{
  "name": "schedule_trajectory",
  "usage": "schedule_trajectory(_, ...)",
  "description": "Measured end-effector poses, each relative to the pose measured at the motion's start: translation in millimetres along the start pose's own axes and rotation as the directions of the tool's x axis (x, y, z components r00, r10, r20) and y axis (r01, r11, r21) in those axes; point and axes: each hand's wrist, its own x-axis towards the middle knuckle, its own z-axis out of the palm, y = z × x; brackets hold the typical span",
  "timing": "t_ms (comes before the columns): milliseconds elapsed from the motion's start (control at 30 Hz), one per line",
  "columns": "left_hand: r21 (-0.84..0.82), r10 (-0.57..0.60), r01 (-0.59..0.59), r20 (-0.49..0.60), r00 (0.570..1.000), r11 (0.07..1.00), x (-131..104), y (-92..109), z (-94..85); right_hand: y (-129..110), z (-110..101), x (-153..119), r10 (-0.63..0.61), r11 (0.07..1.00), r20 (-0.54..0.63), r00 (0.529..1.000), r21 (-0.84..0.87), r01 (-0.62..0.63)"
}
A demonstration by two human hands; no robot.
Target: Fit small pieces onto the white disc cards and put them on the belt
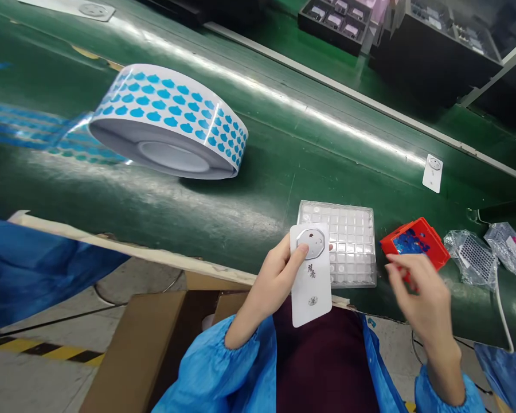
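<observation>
My left hand (279, 275) grips a white panel (312, 307) with rounded corners by its left edge, thumb on top. The panel bears a silver octagonal piece (316, 245) at its upper end, dark characters in the middle and a small round mark lower down. Beneath and behind it lies a clear plastic tray (356, 246) divided into small square cells. My right hand (425, 298) hovers at the near side of a red box (438, 246) that holds loose blue pieces (410, 242). Its thumb and forefinger tips come close together; anything between them is too small to make out.
A big roll (167, 109) of white strip with blue shapes stands on the green bench (258, 212) at left. Another white panel (433, 172) lies at back right. Plastic-wrapped packets (473, 258) sit right of the red box. A cardboard box (133, 344) stands below.
</observation>
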Motion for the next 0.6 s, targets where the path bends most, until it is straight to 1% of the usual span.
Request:
schedule_trajectory(67, 0.031, 0.006, -0.007, 0.017, 1.000, 0.999, 1.2, -1.4, 2.4, -17.1, 15.1, -2.2, -0.115, 0.989, 0.155, 0.981, 0.111, 0.098)
schedule_trajectory(100, 0.046, 0.004, -0.006, 0.024, 1.000, 0.999, 1.6, -2.4, 3.4, -23.4, 22.9, -3.5, -0.151, 0.984, 0.210, 0.966, 0.127, 0.127)
schedule_trajectory(167, 0.066, -0.009, 0.006, 0.037, 0.999, 0.998, 2.4, -4.7, 4.9, -30.4, 36.8, -5.6, -0.179, 0.982, 0.266, 0.947, 0.101, 0.157)
schedule_trajectory(233, 0.072, -0.019, 0.016, 0.047, 0.999, 0.997, 3.1, -7.0, 5.7, -31.4, 46.4, -6.9, -0.178, 0.984, 0.295, 0.939, 0.061, 0.168)
schedule_trajectory(333, 0.069, -0.014, 0.011, 0.048, 0.999, 0.998, 4.1, -9.2, 5.9, -29.5, 52.5, -6.7, -0.150, 0.989, 0.325, 0.934, 0.036, 0.146)
schedule_trajectory(467, 0.088, 0.003, -0.006, 0.034, 0.999, 0.996, 4.8, -8.9, 5.9, -30.5, 51.5, -2.6, -0.113, 0.992, 0.331, 0.937, 0.084, 0.090)
schedule_trajectory(533, 0.084, 0.003, -0.006, 0.036, 0.999, 0.996, 4.3, -7.3, 6.5, -32.3, 49.3, -0.6, -0.101, 0.985, 0.299, 0.949, 0.167, 0.052)
schedule_trajectory(600, 0.062, -0.005, 0.002, 0.046, 0.999, 0.998, 3.2, -4.8, 7.6, -34.6, 46.6, 0.8, -0.034, 0.952, 0.231, 0.972, 0.303, -0.038)
